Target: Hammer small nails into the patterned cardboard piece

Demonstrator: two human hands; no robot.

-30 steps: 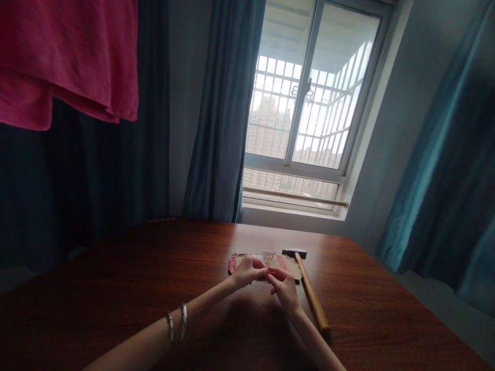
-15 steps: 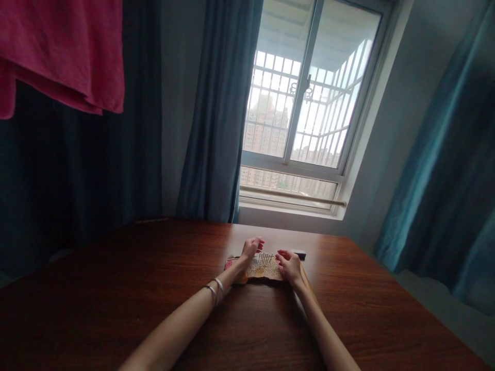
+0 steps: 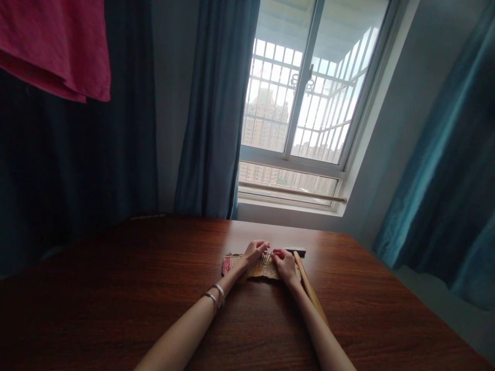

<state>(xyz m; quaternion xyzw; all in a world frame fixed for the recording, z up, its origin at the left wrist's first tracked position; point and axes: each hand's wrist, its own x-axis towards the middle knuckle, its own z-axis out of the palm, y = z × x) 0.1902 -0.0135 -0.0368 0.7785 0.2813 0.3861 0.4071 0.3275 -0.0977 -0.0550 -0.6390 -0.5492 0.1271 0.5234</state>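
Observation:
A flat tan board with a red patterned left end and a row of upright metal nails lies on the dark wooden table. My left hand and my right hand meet over the nails, fingers curled and pinched together at them. What the fingertips hold is too small to make out. Two silver bangles circle my left wrist. A hammer with a long wooden handle and dark head lies just right of my right hand.
Beyond the table's far edge is a barred window with blue curtains at both sides. A red cloth hangs at the upper left. Bare tabletop spreads to the left and right of the board.
A second ago both hands pinched together near the board's front edge. They then parted to either side of the nails, and now they have closed in on the nails from both sides.

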